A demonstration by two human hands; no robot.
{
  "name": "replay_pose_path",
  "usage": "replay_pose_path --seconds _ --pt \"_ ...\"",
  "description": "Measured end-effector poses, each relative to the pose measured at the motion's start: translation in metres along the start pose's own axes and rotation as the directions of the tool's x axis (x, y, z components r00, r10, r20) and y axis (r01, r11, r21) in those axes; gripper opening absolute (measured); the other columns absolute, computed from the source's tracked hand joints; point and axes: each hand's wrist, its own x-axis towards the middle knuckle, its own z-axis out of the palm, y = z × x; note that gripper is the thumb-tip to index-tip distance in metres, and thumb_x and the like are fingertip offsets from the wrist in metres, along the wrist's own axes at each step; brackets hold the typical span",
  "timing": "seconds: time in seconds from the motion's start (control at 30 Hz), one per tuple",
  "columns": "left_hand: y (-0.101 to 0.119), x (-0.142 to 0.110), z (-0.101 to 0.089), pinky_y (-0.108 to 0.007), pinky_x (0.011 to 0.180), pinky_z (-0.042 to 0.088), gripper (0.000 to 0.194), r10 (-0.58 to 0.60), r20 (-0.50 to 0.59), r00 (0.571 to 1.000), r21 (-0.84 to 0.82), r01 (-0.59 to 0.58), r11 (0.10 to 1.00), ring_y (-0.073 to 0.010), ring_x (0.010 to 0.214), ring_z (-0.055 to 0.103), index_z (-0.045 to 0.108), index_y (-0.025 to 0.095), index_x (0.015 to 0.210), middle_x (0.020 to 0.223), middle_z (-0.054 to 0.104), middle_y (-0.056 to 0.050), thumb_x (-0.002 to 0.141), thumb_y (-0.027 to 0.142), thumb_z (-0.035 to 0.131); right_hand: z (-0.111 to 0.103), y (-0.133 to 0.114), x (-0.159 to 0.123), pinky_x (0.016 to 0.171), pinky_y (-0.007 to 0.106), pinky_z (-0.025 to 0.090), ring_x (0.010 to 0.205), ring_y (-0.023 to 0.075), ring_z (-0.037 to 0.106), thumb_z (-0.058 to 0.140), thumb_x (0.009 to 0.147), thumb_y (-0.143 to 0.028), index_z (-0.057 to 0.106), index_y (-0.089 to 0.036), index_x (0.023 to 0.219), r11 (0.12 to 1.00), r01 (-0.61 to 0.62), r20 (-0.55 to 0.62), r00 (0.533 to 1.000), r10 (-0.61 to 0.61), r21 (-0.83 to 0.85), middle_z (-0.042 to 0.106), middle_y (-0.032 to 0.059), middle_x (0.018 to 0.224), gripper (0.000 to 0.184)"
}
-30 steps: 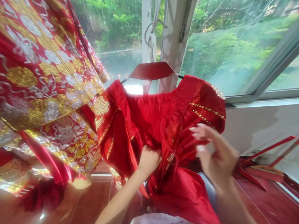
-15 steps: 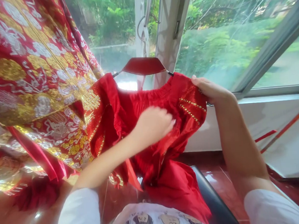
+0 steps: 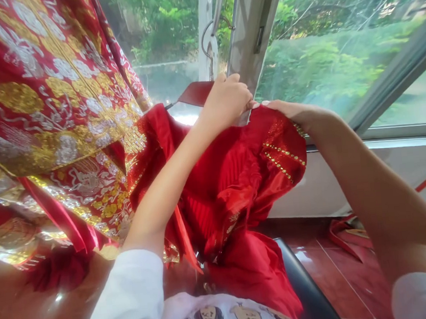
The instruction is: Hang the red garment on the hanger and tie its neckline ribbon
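The person's left hand [image 3: 228, 98] curls over the hanger [image 3: 194, 93]; what it grasps cannot be told. Just beside it, the right hand [image 3: 295, 113] grasps the shoulder of the dress [image 3: 227, 156], which hangs below both hands.

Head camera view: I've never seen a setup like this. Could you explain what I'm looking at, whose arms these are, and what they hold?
There is no machine here. A person wears a camera on the head, looking forward and down, so both bare arms in white sleeves are the wearer's own. A red garment hangs on a dark red hanger before a window. The left hand bends over the hanger's right part; its exact grip is hidden. The right hand rests along the garment's shoulder, fingertips near the left hand. At left hangs clothing with gold and silver embroidery; below is a tiled floor.
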Motion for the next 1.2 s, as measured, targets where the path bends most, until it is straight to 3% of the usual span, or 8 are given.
replay_pose_path --seconds 0.1,0.23,0.4,0.6,0.8,0.97,1.1,1.2 --pt "0.002 0.003 -0.001 -0.048 0.099 0.036 0.035 -0.008 -0.007 1.000 -0.011 0.008 1.000 -0.0267 0.108 0.053 0.071 0.018 0.088 0.098 0.072 -0.008 0.099 0.030 0.040 0.000 0.002 -0.003 0.042 0.022 0.021 0.042 0.0043 0.030 0.060 0.088 -0.039 0.043 -0.016 0.046 0.989 -0.119 -0.051 0.991 0.124 0.091 0.037 -0.0045 0.041 0.052" --pt "0.003 0.008 0.000 -0.050 0.098 0.037 0.033 -0.029 -0.008 1.000 0.009 0.029 1.000 -0.0284 0.108 0.054 0.072 0.018 0.087 0.097 0.072 -0.009 0.098 0.029 0.042 -0.001 0.002 -0.011 0.045 0.025 0.018 0.048 0.0054 0.027 0.066 0.082 -0.036 0.048 -0.016 0.050 0.993 0.081 -0.278 0.959 -0.054 0.085 0.033 -0.0049 0.046 0.043" --pt "0.005 0.009 0.000 -0.050 0.094 0.040 0.033 -0.041 -0.007 0.999 0.056 0.041 0.998 -0.0321 0.111 0.055 0.072 0.015 0.089 0.098 0.071 -0.013 0.097 0.032 0.045 -0.015 -0.008 -0.014 0.051 0.028 0.016 0.054 0.0062 0.020 0.064 0.082 -0.033 0.032 -0.019 0.047 0.922 0.274 -0.447 0.812 -0.375 -0.275 0.020 -0.0039 0.053 0.049" --pt "0.007 0.009 -0.002 -0.049 0.092 0.039 0.023 -0.090 -0.046 0.995 -0.065 0.087 0.994 -0.0303 0.105 0.056 0.070 0.018 0.091 0.090 0.071 -0.011 0.093 0.023 0.047 -0.025 -0.037 -0.021 0.054 0.029 0.015 0.055 0.0071 0.017 0.056 0.086 -0.044 0.022 -0.021 0.049 0.847 0.333 -0.544 0.656 -0.523 -0.414 0.017 -0.0024 0.055 0.056" --pt "0.009 0.014 0.006 -0.049 0.099 0.035 0.022 -0.145 -0.067 0.987 -0.136 0.135 0.981 -0.0271 0.106 0.054 0.065 0.017 0.105 0.097 0.071 -0.010 0.093 0.020 0.046 0.005 -0.018 -0.043 0.061 0.028 0.036 0.058 0.0122 0.044 0.066 0.073 -0.046 0.063 -0.018 0.073 0.739 0.328 -0.332 0.735 -0.591 -0.589 0.055 0.0017 0.061 0.027" --pt "0.007 0.009 0.002 -0.051 0.101 0.033 0.028 -0.095 -0.015 0.995 -0.091 0.093 0.991 -0.0303 0.115 0.052 0.065 0.017 0.112 0.110 0.068 -0.011 0.095 0.022 0.044 0.009 -0.001 -0.040 0.073 0.028 0.044 0.073 0.0159 0.058 0.066 0.076 -0.045 0.069 -0.017 0.100 0.720 0.296 -0.295 0.765 -0.572 -0.627 0.070 0.0066 0.085 0.037" --pt "-0.018 -0.027 -0.032 -0.037 0.109 0.034 0.040 0.131 -0.208 0.969 -0.396 -0.206 0.895 -0.0205 0.127 0.048 0.052 0.020 0.133 0.136 0.053 -0.006 0.096 0.032 0.044 -0.006 0.004 -0.040 0.088 0.030 0.043 0.093 0.0175 0.061 0.053 0.087 -0.040 0.069 -0.017 0.102 0.714 0.460 -0.158 0.773 -0.615 -0.527 0.070 0.0093 0.101 0.032" --pt "-0.056 -0.073 -0.051 -0.038 0.110 0.034 0.043 0.061 -0.272 0.960 -0.421 -0.175 0.890 -0.0207 0.125 0.050 0.056 0.016 0.130 0.132 0.055 -0.005 0.094 0.038 0.047 -0.015 0.012 -0.042 0.100 0.034 0.039 0.109 0.0186 0.060 0.056 0.087 -0.036 0.067 -0.016 0.113 0.724 0.529 -0.077 0.782 -0.618 -0.442 0.068 0.0106 0.115 0.034"
